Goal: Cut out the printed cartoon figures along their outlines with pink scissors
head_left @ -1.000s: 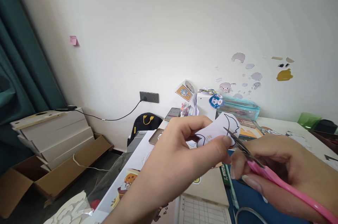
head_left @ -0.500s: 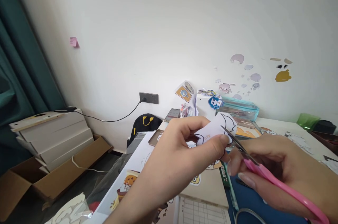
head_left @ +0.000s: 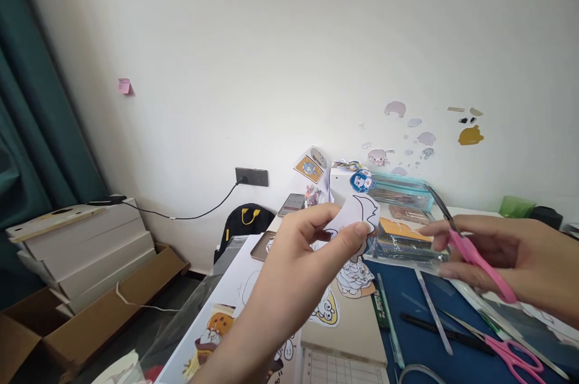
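Note:
Pinched between the thumb and fingers of my left hand [head_left: 303, 263] is a piece of white paper [head_left: 357, 210] with a black line drawing, partly hidden by the hand. Off to the right, my right hand [head_left: 511, 245] holds pink-handled scissors [head_left: 473, 257], their dark blades pointing up and left, apart from the paper. Below the paper, cut-out paper figures [head_left: 355, 278] lie on a beige board [head_left: 348, 336]. A second pair of pink scissors [head_left: 513, 352] rests on the blue mat [head_left: 420, 299] beneath my right hand.
Pens [head_left: 434, 311] lie on the mat. Behind stand a clear turquoise-edged pouch [head_left: 400, 191] and a white box [head_left: 340, 184]. A phone [head_left: 292, 204] lies at the table's back left. On the floor are a black backpack [head_left: 242, 227] and an open cardboard box [head_left: 113, 293].
My right hand has drawn the scissors away from the paper, to the right, and their blades now point up more steeply. My left hand still holds the paper, which sits slightly further left in view.

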Available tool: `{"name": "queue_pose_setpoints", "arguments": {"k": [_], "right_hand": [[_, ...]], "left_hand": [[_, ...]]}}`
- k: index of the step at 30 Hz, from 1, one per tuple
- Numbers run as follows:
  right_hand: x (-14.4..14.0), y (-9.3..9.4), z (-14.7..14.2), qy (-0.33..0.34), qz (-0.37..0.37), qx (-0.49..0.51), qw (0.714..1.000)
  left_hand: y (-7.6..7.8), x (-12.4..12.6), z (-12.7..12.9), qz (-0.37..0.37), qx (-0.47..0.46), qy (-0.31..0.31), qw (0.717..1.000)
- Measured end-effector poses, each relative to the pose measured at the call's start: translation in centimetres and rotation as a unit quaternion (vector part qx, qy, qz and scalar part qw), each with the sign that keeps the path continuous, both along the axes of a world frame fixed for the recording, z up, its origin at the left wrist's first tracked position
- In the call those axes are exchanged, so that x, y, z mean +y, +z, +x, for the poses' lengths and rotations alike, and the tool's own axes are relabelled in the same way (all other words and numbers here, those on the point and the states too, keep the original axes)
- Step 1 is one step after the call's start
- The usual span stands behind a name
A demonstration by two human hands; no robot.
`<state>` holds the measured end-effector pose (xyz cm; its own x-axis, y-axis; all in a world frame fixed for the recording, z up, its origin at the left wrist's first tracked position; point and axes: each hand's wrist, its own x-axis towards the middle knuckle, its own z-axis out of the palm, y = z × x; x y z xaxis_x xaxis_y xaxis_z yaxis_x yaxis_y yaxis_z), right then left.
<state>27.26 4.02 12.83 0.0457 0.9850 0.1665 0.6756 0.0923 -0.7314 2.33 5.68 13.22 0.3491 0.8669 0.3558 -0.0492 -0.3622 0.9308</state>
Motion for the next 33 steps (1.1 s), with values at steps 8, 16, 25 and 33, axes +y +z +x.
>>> {"name": "queue_pose_setpoints", "arguments": {"k": [8,16,25,33], "right_hand": [[2.3,-0.2,-5.6,-0.088,0.112,-0.1,0.985],[3.6,-1.3,-6.6,-0.064,0.152,-0.183,0.969],[4.4,-2.4,-6.8,0.001,0.085,-0.139,0.987],[4.8,-1.9,-5.8,0.199,-0.005,0.082,0.977]], "left_hand": [[-3.5,1.8,4.8,0.021,-0.055,-0.03,0.998],[-4.9,3.1,5.8,0.012,-0.096,0.009,0.995],[-5.7,3.6,5.6,0.033,-0.118,0.053,0.991],[-4.8,3.8,4.7,0.043,-0.132,0.037,0.99]]}}
